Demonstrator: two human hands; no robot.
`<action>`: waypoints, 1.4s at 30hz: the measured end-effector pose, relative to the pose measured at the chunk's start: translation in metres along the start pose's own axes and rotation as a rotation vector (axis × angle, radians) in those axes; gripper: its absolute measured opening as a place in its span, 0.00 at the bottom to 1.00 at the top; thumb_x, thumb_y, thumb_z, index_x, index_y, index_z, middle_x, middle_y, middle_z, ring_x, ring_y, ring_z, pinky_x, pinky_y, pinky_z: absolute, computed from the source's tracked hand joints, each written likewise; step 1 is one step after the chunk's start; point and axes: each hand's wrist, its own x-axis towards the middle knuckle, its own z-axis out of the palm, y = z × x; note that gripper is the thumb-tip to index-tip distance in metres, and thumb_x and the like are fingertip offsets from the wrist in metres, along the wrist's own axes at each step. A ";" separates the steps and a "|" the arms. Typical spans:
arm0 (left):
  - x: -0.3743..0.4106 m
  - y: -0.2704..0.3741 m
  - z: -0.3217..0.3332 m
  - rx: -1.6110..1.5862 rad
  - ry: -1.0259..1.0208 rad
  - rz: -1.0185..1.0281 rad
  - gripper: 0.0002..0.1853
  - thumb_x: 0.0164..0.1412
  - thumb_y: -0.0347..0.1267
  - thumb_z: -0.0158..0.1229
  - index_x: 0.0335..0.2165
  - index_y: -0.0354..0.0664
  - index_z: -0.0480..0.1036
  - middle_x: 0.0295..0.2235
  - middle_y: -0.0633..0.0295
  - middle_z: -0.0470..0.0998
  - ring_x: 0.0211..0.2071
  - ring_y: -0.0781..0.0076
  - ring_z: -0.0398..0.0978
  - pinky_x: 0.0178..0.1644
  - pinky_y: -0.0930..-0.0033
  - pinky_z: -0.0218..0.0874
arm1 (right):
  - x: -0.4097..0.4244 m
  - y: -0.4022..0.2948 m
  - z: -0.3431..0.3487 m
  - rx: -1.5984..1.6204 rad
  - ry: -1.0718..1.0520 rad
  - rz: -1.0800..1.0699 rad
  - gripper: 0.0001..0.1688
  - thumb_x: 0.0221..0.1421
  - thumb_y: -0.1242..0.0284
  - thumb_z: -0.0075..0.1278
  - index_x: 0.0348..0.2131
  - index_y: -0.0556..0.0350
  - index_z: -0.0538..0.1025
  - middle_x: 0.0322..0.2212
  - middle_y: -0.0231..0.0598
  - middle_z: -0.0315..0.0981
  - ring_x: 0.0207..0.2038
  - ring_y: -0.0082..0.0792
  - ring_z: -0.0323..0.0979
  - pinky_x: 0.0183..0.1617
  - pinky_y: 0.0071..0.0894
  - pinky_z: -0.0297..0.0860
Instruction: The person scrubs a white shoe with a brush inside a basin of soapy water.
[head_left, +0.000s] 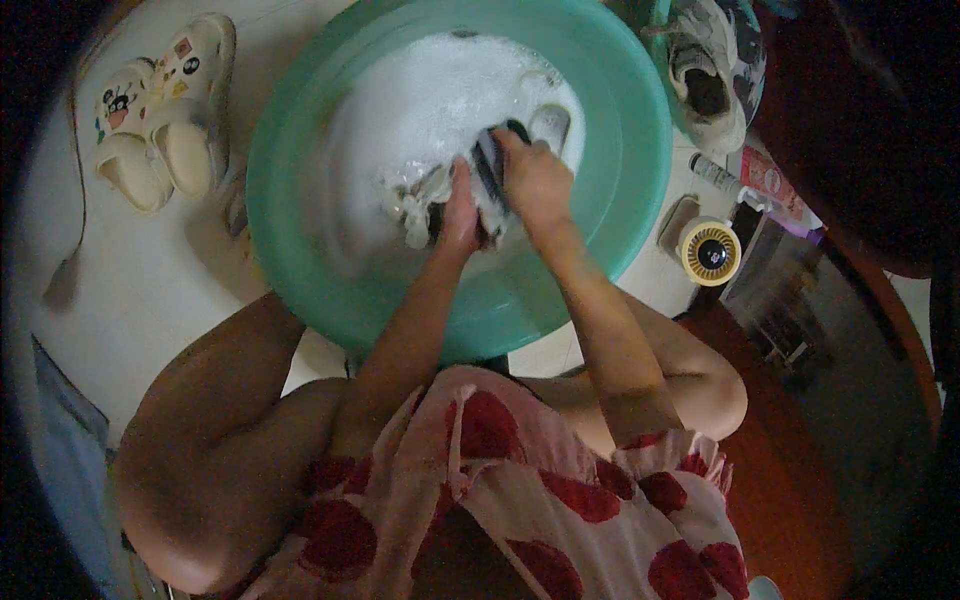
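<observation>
A large green plastic basin (643, 150) stands between my knees, with white suds (435, 90) covering its water. Inside it, my left hand (463, 210) grips a wet shoe (416, 206) with pale laces and a dark opening. My right hand (538, 176) is closed around a dark, grey-striped object (489, 161), held right beside the shoe. Blur hides whether that object is a brush. A pale, rounded object (551, 124) pokes out of the foam just beyond my right hand. Foam hides whatever lies lower in the water.
Cream clogs (187, 142) with charms sit on the tiles at left, near a cable (81, 195). To the right are white sneakers (705, 90) in a container, a small bottle (712, 172), a pink-red packet (772, 184) and a round yellow fan (709, 251). Wooden furniture (780, 465) borders the right.
</observation>
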 end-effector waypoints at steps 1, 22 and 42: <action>-0.003 0.002 -0.004 -0.005 0.024 -0.040 0.35 0.57 0.58 0.40 0.48 0.39 0.63 0.43 0.58 0.70 0.43 0.64 0.68 0.49 0.64 0.58 | -0.010 0.000 0.005 0.023 0.021 -0.005 0.19 0.54 0.71 0.39 0.46 0.36 0.69 0.25 0.51 0.70 0.24 0.49 0.72 0.25 0.46 0.68; 0.016 -0.003 -0.031 -0.105 0.034 0.023 0.35 0.56 0.59 0.40 0.45 0.40 0.66 0.41 0.58 0.72 0.42 0.60 0.70 0.47 0.60 0.62 | -0.039 -0.008 0.009 0.062 0.084 -0.019 0.17 0.51 0.71 0.41 0.43 0.38 0.71 0.21 0.46 0.67 0.19 0.45 0.71 0.21 0.42 0.68; -0.002 0.003 -0.032 -0.202 0.004 -0.083 0.32 0.56 0.58 0.41 0.44 0.42 0.65 0.41 0.59 0.70 0.41 0.64 0.68 0.46 0.61 0.61 | -0.035 -0.022 0.004 0.033 -0.009 -0.012 0.17 0.53 0.67 0.40 0.44 0.36 0.70 0.22 0.49 0.68 0.21 0.47 0.71 0.23 0.43 0.68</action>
